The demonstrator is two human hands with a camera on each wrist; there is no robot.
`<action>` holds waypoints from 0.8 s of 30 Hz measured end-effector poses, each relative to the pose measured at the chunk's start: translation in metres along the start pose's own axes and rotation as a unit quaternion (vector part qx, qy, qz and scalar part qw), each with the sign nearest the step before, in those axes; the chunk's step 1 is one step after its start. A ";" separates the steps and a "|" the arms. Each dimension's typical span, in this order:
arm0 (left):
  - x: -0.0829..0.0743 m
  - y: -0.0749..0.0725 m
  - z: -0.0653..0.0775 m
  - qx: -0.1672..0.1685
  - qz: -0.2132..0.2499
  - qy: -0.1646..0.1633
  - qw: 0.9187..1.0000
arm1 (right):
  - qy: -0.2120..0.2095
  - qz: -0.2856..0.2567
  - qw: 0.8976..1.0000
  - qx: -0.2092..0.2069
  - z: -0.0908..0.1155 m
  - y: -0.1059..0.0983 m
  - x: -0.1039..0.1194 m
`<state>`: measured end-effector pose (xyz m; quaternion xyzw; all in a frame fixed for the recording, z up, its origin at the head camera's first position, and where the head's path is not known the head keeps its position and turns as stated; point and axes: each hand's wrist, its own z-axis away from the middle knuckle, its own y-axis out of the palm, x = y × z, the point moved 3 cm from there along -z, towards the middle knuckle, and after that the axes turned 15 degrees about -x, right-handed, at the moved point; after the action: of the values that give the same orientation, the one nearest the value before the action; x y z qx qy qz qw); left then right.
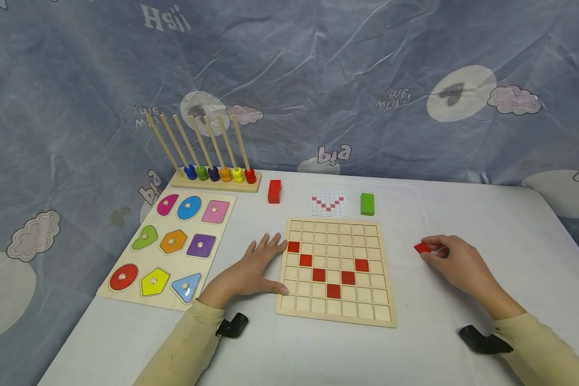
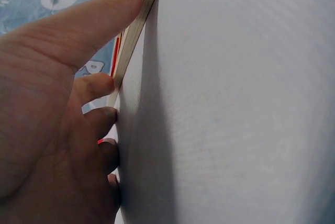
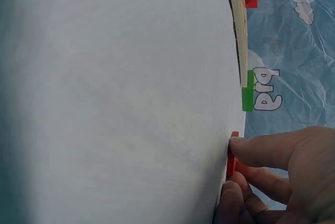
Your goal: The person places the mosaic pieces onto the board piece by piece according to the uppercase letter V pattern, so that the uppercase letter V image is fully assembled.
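Observation:
A wooden grid board (image 1: 336, 316) lies on the table, with several red square tiles (image 1: 333, 291) in its cells. The tiles step down from the left and rise again on the right. My left hand (image 1: 251, 271) rests spread along the board's left edge, thumb and fingertips touching the frame; the left wrist view has the thumb (image 2: 104, 20) on the board's side. To the right of the board, my right hand (image 1: 455, 262) pinches a red tile (image 1: 422, 247) between thumb and fingers. In the right wrist view that tile (image 3: 232, 156) is held close to the white tabletop.
Behind the board lies a pattern card (image 1: 328, 203) with a red V of squares, between a red block (image 1: 274, 191) and a green block (image 1: 368, 204). A shape puzzle board (image 1: 166, 257) is at the left, and a peg stand with coloured rings (image 1: 217, 185) is behind it.

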<state>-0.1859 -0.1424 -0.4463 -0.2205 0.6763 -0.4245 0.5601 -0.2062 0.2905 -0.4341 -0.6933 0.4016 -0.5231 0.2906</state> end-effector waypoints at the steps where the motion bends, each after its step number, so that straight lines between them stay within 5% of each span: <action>1: 0.000 0.000 0.000 0.000 0.000 0.000 1.000 | 0.002 0.000 1.000 0.003 0.000 0.000 0.000; 24: -0.001 0.000 0.000 0.000 0.001 -0.006 1.000 | -0.019 -0.024 1.000 0.001 0.001 -0.001 0.003</action>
<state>-0.1858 -0.1419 -0.4461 -0.2227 0.6733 -0.4226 0.5643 -0.2043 0.2886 -0.4323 -0.7123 0.3786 -0.5170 0.2863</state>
